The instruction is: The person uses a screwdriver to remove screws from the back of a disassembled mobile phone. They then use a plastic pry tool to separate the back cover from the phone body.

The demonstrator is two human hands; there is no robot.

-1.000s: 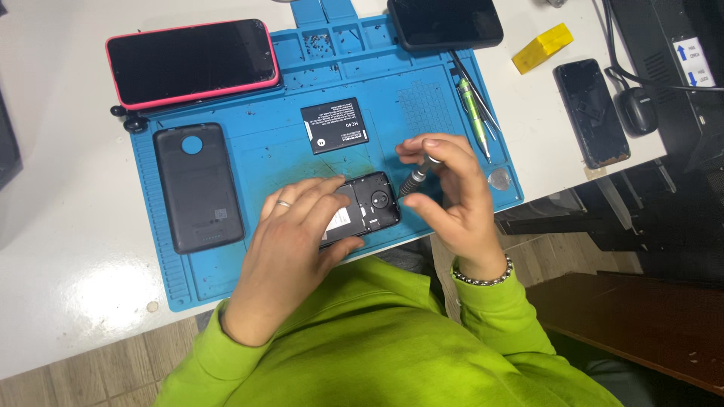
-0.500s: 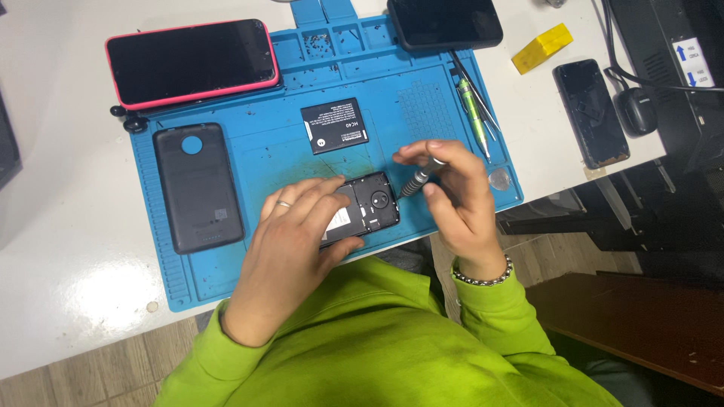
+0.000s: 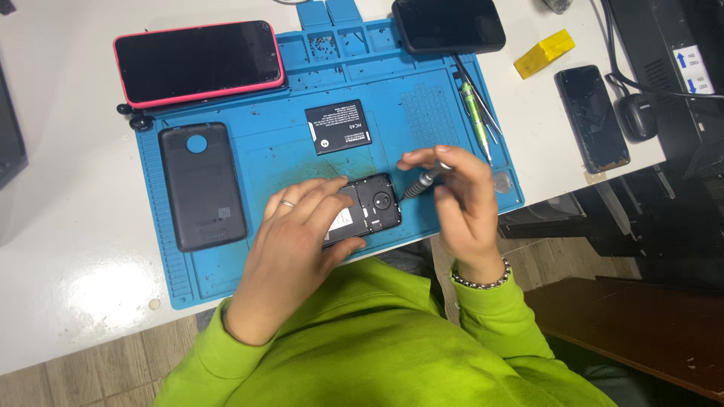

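Since half a second ago my right hand (image 3: 461,197) has lifted slightly and shifted right, drawing the screwdriver (image 3: 419,183) tip back to the edge of the opened phone (image 3: 368,208).

From the left: a dark back cover (image 3: 201,186) lies flat on the blue work mat (image 3: 256,151), with a red-cased phone (image 3: 197,62) above it at the mat's top edge. My left hand (image 3: 298,241) rests palm down over the left part of the opened phone, fingers spread flat, pinning it rather than gripping it. The opened phone sits near the front edge of the mat, its long axis running left to right with a slight tilt upward to the right; the round camera end sticks out toward my right hand. A loose battery (image 3: 338,126) lies just beyond it. My right hand pinches the screwdriver between thumb and fingertips, the other fingers loosely curled; the shaft slants down and left, its tip at the phone's right end. That hand is the nearer one to the exposed end. Further right, tweezers and a green pen-shaped tool (image 3: 473,109) lie on the mat, then a yellow block (image 3: 543,53) and another dark phone (image 3: 591,117) on the white table (image 3: 60,226).
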